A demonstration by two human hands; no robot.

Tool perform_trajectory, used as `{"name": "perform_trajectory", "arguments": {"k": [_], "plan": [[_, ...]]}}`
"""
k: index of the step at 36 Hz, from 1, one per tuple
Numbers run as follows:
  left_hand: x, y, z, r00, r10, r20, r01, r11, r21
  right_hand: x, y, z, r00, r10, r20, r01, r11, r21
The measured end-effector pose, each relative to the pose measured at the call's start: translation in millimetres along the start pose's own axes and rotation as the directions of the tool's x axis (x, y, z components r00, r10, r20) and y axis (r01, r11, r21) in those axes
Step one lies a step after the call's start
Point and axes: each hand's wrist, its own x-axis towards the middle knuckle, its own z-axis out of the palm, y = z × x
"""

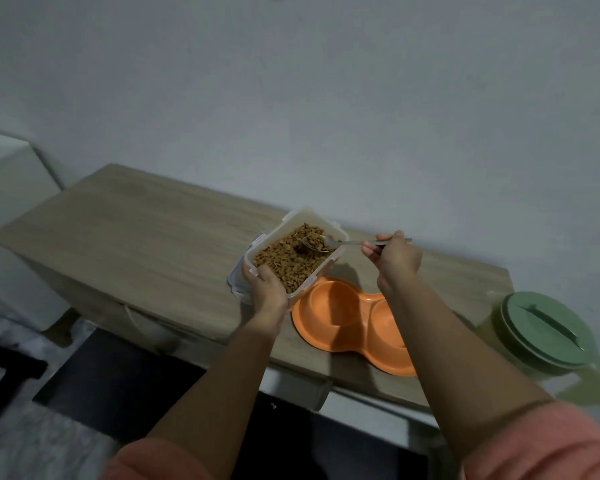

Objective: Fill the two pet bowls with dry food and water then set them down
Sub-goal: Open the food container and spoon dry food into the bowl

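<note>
An orange double pet bowl lies on the wooden tabletop, both of its wells empty. My left hand grips the near corner of a clear square container of brown dry food, held tilted just above the table beside the bowl. My right hand pinches the handle of a metal spoon, whose bowl sits in the kibble with some pieces on it. A jug with a green lid stands at the right end of the table.
The container's clear lid with blue clips lies on the table under the container. A white wall runs right behind the table. A white block stands to the left; a dark mat covers the floor below.
</note>
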Motion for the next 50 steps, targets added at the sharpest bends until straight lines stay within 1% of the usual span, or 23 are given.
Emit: {"name": "perform_trajectory", "arguments": {"k": [4,9,11,14,17,20,23,25,27,28,30,33,36,37,39,43,45,47,50], "plan": [[6,-6,0,0.998,-0.041,-0.042,0.04,0.999,-0.036,2,-2,-5,1.0,-0.01,0.001,0.01,1.0,0.008],[7,-6,0,0.989,-0.005,-0.146,-0.002,0.999,-0.047,6,-5,-22,0.998,-0.051,-0.021,0.051,0.999,-0.005],[11,-11,-1,0.987,-0.011,-0.163,0.004,0.999,-0.046,9,-5,-30,0.997,-0.071,-0.039,0.069,0.997,-0.036],[25,-24,-3,0.979,-0.015,-0.203,0.018,1.0,0.01,11,-2,-42,0.991,-0.123,-0.055,0.117,0.988,-0.098],[43,-39,-2,0.973,0.01,-0.231,0.008,0.997,0.078,11,6,-52,0.975,-0.222,-0.01,0.215,0.956,-0.199],[40,-39,-2,0.974,0.015,-0.225,0.012,0.993,0.119,11,18,-58,0.942,-0.317,0.107,0.334,0.877,-0.347],[29,-33,-2,0.976,0.039,-0.216,-0.01,0.991,0.134,6,29,-64,0.875,-0.373,0.309,0.483,0.72,-0.498],[23,-30,-1,0.977,0.046,-0.207,-0.018,0.991,0.134,3,36,-67,0.811,-0.397,0.43,0.584,0.606,-0.541],[22,-31,-1,0.978,0.041,-0.207,-0.011,0.99,0.144,2,38,-68,0.76,-0.436,0.483,0.65,0.516,-0.557],[26,-35,0,0.977,0.042,-0.208,-0.01,0.988,0.153,2,37,-67,0.753,-0.453,0.478,0.658,0.502,-0.561],[34,-43,0,0.977,0.049,-0.208,-0.01,0.983,0.181,-2,30,-64,0.763,-0.497,0.415,0.645,0.54,-0.54],[22,-36,-3,0.981,0.051,-0.19,-0.018,0.985,0.172,-9,14,-56,0.759,-0.594,0.268,0.645,0.627,-0.437],[-11,-13,-1,0.986,0.072,-0.152,-0.058,0.993,0.1,-13,2,-44,0.79,-0.59,0.168,0.611,0.73,-0.307],[-16,-10,0,0.986,0.079,-0.15,-0.067,0.995,0.079,-14,0,-39,0.801,-0.575,0.165,0.597,0.754,-0.273],[-21,-10,-1,0.984,0.086,-0.154,-0.08,0.996,0.043,-18,-1,-29,0.809,-0.55,0.207,0.587,0.771,-0.246],[-30,-6,-6,0.99,0.082,-0.116,-0.08,0.997,0.023,-25,8,-9,0.794,-0.497,0.35,0.597,0.745,-0.297],[-37,-1,-8,0.992,0.087,-0.091,-0.087,0.996,0.006,-28,15,-2,0.787,-0.469,0.4,0.598,0.738,-0.312],[-43,3,-8,0.993,0.098,-0.063,-0.098,0.995,0.009,-29,22,2,0.799,-0.434,0.416,0.576,0.752,-0.321],[-50,10,-10,0.994,0.098,-0.041,-0.098,0.995,-0.003,-27,31,7,0.845,-0.361,0.393,0.498,0.8,-0.335]]}}
